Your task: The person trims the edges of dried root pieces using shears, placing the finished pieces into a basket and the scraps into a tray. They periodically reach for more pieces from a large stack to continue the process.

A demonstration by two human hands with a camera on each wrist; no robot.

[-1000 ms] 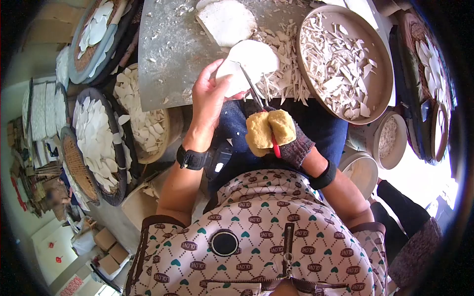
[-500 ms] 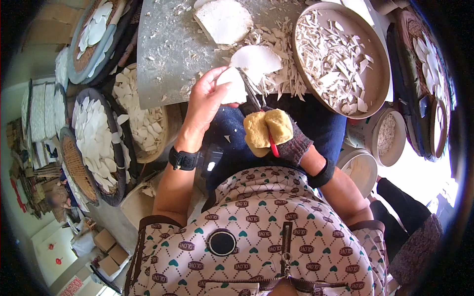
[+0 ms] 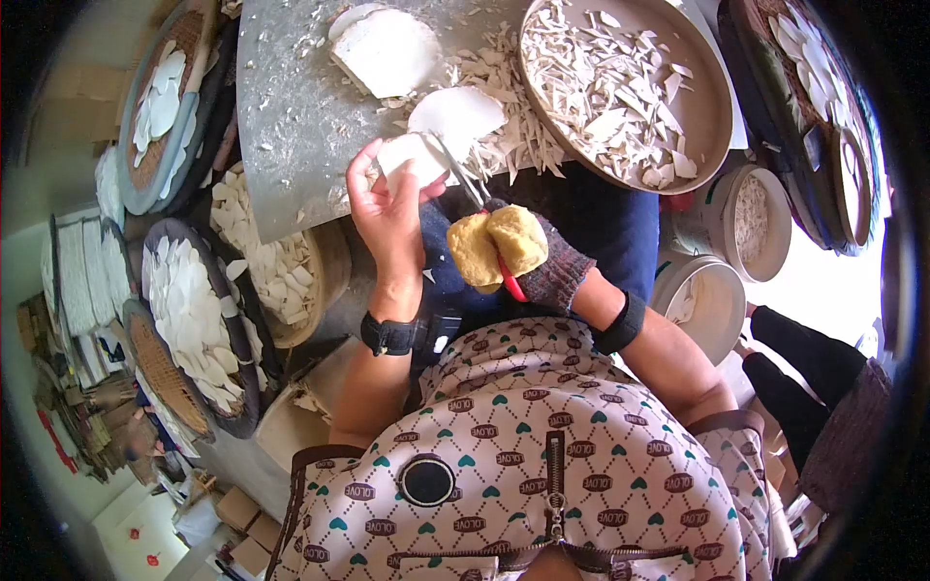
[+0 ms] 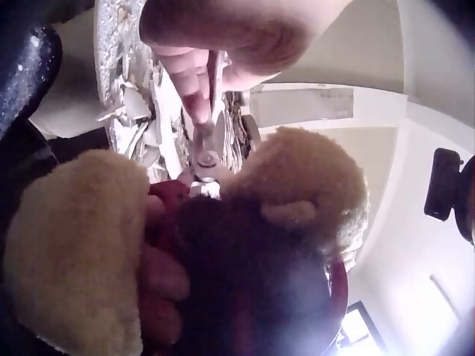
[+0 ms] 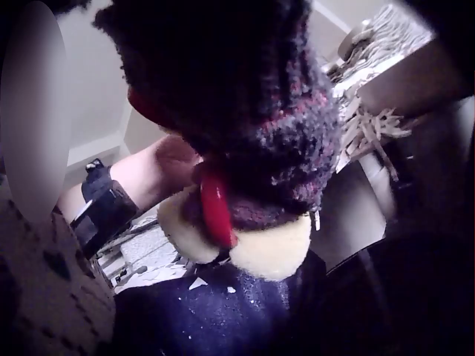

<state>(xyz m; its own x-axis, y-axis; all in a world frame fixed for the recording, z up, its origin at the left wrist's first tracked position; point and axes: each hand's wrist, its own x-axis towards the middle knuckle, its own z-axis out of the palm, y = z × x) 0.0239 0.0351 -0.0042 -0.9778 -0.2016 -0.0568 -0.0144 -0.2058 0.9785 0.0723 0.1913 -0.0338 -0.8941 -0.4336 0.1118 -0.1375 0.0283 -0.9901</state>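
My left hand pinches a thin white slice by its edge, thumb in front and fingers behind. In my right hand, which wears a dark knitted glove, are scissors with red handles. Yellow sponge padding wraps the handles. The blades point up and left, with their tips right at the slice's right edge. In the left wrist view, the scissors' pivot lies just below the slice, seen edge-on. Beyond the held slice, a rounded white slice lies on the metal table.
A thicker stack of white slices lies further back. Offcuts cover the table beside a round tray of scraps. Buckets stand at right. Left are a basket of pieces and round trays. A person's legs show at right.
The head view has shifted, so the table and both hands appear further left. The held slice has tilted and come away from the rounded slice behind it. The left fingers have spread somewhat.
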